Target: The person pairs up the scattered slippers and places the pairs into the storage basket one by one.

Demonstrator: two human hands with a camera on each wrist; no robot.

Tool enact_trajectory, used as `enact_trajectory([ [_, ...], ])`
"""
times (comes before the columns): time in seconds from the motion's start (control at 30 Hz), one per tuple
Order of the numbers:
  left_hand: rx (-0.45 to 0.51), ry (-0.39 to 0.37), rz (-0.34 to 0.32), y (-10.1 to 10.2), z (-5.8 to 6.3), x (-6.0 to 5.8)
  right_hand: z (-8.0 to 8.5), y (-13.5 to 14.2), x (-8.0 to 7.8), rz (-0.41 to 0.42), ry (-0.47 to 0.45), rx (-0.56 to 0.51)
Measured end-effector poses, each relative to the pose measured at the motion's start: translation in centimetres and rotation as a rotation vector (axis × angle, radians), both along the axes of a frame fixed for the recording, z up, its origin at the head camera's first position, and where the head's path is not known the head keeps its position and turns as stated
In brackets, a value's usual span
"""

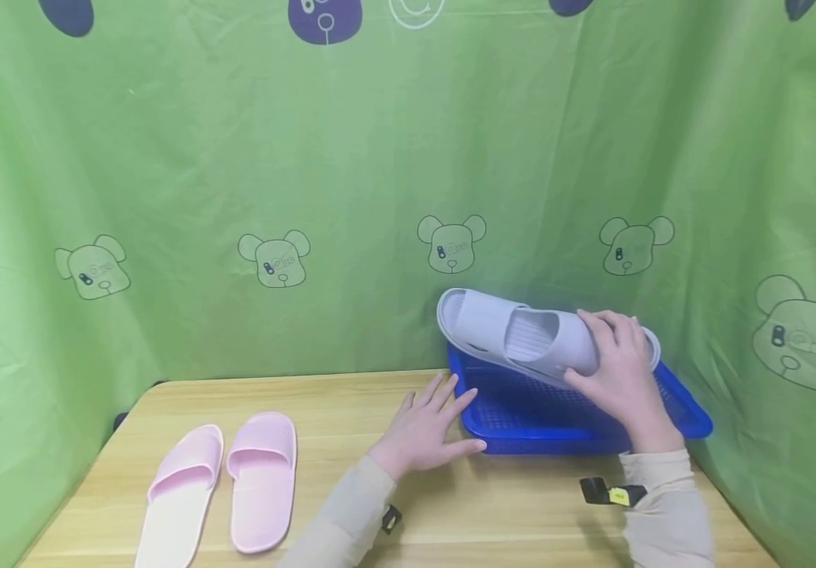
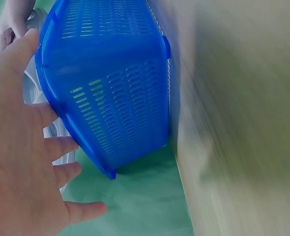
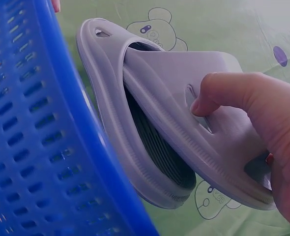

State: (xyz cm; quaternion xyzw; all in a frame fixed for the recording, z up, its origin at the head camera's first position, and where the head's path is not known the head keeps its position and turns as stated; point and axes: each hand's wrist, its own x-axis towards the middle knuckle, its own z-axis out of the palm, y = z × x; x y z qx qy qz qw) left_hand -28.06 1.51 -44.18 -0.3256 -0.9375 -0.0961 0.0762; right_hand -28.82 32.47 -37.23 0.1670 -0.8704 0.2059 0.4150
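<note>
A pair of grey slippers (image 1: pixel 493 319) is held over the blue basket (image 1: pixel 557 443) by my right hand (image 1: pixel 617 371). In the right wrist view one grey slipper (image 3: pixel 162 73) is tucked into the other, and the thumb (image 3: pixel 218 93) presses on the outer upper. The rest of that grip is hidden behind the upper. My left hand (image 1: pixel 418 434) is at the basket's left side with spread, straight fingers. In the left wrist view its thumb and fingertips lie along the rim of the basket (image 2: pixel 110 56).
Two pink slippers, one on the left (image 1: pixel 195 457) and one beside it (image 1: pixel 262 505), lie on the wooden table (image 1: pixel 351 402) with toes pointing away. A green curtain (image 1: pixel 351 158) with bear prints stands behind the table and along both sides, close to the basket.
</note>
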Motion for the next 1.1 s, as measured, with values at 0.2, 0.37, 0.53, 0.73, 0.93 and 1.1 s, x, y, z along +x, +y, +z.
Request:
enact_trajectory([
  [0.2,0.003,0.001,0.005,0.5,0.2,-0.3,0.5,0.7,-0.1,0.011,0.004,0.033],
  [0.37,0.004,-0.008,0.013,0.8,0.3,-0.6,0.8,1.2,-0.3,0.015,0.01,0.073],
  [0.53,-0.003,-0.021,0.019,1.0,0.4,-0.9,1.1,1.5,-0.4,0.026,0.018,0.103],
  [0.73,0.0,-0.059,0.026,1.1,0.7,-1.0,1.5,1.6,-0.5,0.041,0.013,0.145],
  [0.93,-0.008,-0.079,0.048,1.2,0.9,-1.1,1.7,1.8,-0.6,0.045,0.0,0.191],
  [1.1,-0.012,-0.094,0.053,1.2,1.0,-1.0,2.1,2.1,-0.6,0.06,-0.003,0.229],
])
